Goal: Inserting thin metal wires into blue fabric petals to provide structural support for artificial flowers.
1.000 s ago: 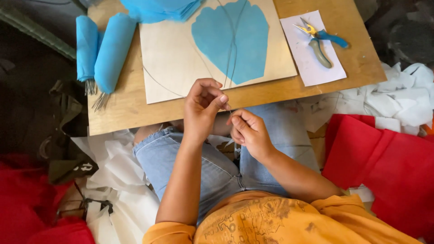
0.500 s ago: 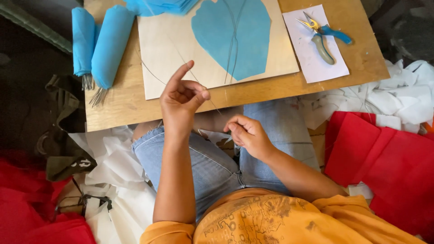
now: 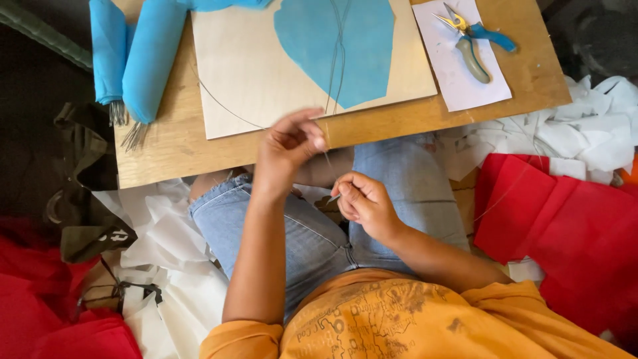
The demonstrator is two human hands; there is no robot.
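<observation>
A low wooden table (image 3: 525,86) stands over a dark floor (image 3: 26,73) strewn with red cloth (image 3: 578,233) and white paper (image 3: 591,133).

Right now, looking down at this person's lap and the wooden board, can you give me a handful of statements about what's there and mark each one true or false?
1. The blue-handled pliers lie on a white paper sheet. True.
2. The left hand holds the pliers. False: it pinches a thin grey wire at the board's edge.
3. The blue heart-shaped paper rests on a pale card sheet. True.
4. The rolled blue papers lie on the board's right end. False: they lie at its left end.
5. The right hand is over the person's lap, off the wooden board. True.
</observation>
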